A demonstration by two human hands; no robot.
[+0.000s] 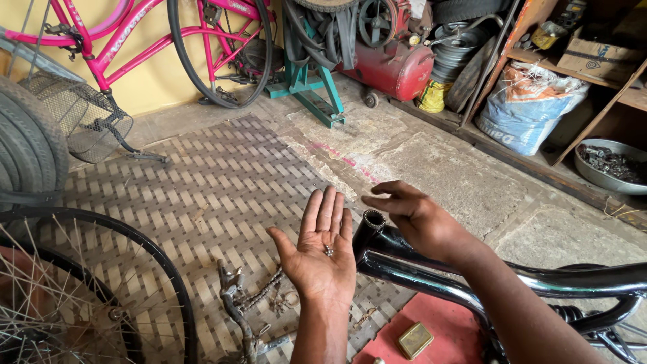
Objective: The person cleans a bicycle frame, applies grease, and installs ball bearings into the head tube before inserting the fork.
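Observation:
My left hand (321,253) is held palm up over the woven mat (216,182), fingers spread. A few small metal bearing balls (329,251) rest in the middle of the palm. My right hand (414,216) hovers just right of it, fingers together and pointing left, above the open tube end (373,220) of a black bicycle frame (472,276). The right hand holds nothing that I can see. The frame's glossy tubes run from the tube end toward the lower right.
A spoked wheel (81,290) lies at lower left. A chain and metal parts (249,303) lie on the mat. A small brass tin (414,339) sits on a red sheet (431,317). A pink bicycle (135,40), red compressor (394,64), white sack (529,111) and bowl of parts (610,165) stand behind.

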